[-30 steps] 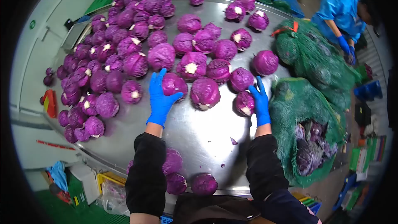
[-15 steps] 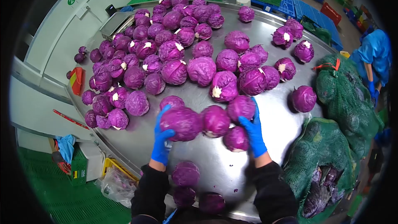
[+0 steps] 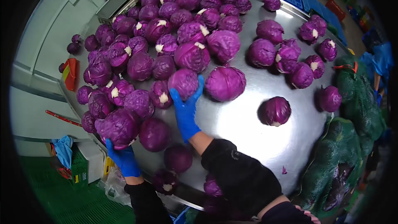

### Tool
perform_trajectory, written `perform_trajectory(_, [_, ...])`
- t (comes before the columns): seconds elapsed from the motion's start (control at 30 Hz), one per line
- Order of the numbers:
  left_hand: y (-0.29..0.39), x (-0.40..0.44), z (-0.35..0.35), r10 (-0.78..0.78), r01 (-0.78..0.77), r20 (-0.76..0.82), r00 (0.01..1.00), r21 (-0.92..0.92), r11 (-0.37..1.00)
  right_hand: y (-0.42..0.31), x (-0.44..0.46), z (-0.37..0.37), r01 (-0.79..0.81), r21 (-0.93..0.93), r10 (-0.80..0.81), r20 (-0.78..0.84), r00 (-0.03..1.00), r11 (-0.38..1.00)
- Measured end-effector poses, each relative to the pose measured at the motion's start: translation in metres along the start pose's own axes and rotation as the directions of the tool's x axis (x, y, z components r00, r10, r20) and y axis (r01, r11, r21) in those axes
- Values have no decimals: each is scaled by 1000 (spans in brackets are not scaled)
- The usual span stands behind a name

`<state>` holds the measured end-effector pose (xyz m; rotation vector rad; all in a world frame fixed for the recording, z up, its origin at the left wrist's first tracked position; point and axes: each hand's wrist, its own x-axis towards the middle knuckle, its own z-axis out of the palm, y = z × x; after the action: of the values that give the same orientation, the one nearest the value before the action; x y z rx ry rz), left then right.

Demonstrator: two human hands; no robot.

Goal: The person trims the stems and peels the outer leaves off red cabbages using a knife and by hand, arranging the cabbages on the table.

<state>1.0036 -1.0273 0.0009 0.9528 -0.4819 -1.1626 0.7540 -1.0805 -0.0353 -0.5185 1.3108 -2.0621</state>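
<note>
My left hand (image 3: 124, 160), in a blue glove, grips a large red cabbage (image 3: 119, 128) from its near side at the left of the metal table (image 3: 244, 149). My right hand (image 3: 186, 114), also gloved, has thumb and fingers spread around the near side of a smaller red cabbage (image 3: 183, 82) at the pile's front edge. Between the hands sits another round cabbage (image 3: 154, 135), touched by neither. A big cabbage (image 3: 225, 84) lies just right of my right fingertips. Pale cut stems show on several heads. The palms are partly hidden.
Green mesh sacks (image 3: 336, 161) of cabbages stand along the right edge. A single cabbage (image 3: 277, 111) lies right of centre. Near my body, several heads lie partly under my right arm. A person in blue (image 3: 377, 64) is at the far right. Green crates (image 3: 79, 166) stand lower left.
Both hands have moved left, and my right arm now reaches across the table. The large cabbage in my left hand has come to the pile's left front. Several central heads have shifted; the view has turned.
</note>
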Motion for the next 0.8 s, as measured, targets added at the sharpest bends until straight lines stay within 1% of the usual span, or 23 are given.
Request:
perform_trajectory(0.03, [3,8,-7,-9,9,-3,1000,-36,999,7,2,15,-2,-9,2,-8,1000,1000])
perform_trajectory(0.07, [3,22,-18,9,-6,55,998,-62,998,12,6,30,84,1,-84,38,996,996])
perform_trajectory(0.1, [4,30,-16,6,-2,54,999,-67,998,15,11,47,169,21,-170,85,982,985])
perform_trajectory(0.17, [15,48,-3,58,-47,114,992,-102,994,14,24,85,332,-189,-273,281,920,924])
perform_trajectory(0.2, [18,63,0,32,-16,133,991,-122,992,4,29,105,186,-260,-55,440,896,948])
perform_trajectory(0.23, [17,78,4,33,-17,140,990,-117,993,1,32,125,54,-348,163,564,809,936])
perform_trajectory(0.27, [17,93,8,91,-87,130,987,-38,996,0,34,145,58,-338,155,568,809,939])
perform_trajectory(0.3, [18,103,12,148,-153,118,982,35,988,11,35,163,95,-337,128,582,803,937])
perform_trajectory(0.33, [27,107,16,55,-43,169,984,-73,996,12,33,171,132,-338,104,598,795,932])
perform_trajectory(0.37, [30,107,18,64,-50,170,983,-84,995,12,30,171,144,-334,94,604,791,932])
perform_trajectory(0.4, [31,108,17,42,-28,162,986,-86,996,6,27,166,156,-398,137,614,777,904])
perform_trajectory(0.43, [32,107,12,18,-5,149,989,-87,996,0,21,158,165,-463,185,620,763,871])
perform_trajectory(0.47, [32,106,2,-14,32,164,986,-103,994,-7,18,147,227,-492,180,648,740,840])
perform_trajectory(0.5, [37,101,3,-16,34,166,986,-109,993,-8,14,128,233,-495,177,648,741,837])
perform_trajectory(0.57, [47,81,0,-41,65,181,983,-127,990,-7,3,79,432,-287,-72,759,647,855])
perform_trajectory(0.6, [51,77,-12,-22,32,209,978,-48,998,-23,-3,47,391,-227,-81,770,633,892])
perform_trajectory(0.63, [59,64,-18,18,-21,116,993,26,999,-47,-12,9,334,-173,-80,777,625,927])
perform_trajectory(0.67, [64,50,-33,-1,-1,158,987,7,1000,-76,-22,-29,211,-228,43,769,637,951])
perform_trajectory(0.7, [65,36,-61,46,-67,197,979,104,992,-105,-36,-70,78,-286,173,750,638,955])
perform_trajectory(0.77, [65,8,-117,138,-215,271,953,279,936,-156,-66,-149,24,-531,380,637,671,847])
perform_trajectory(0.8, [69,-21,-127,171,-275,304,937,340,899,-175,-84,-186,75,-611,403,603,688,788])
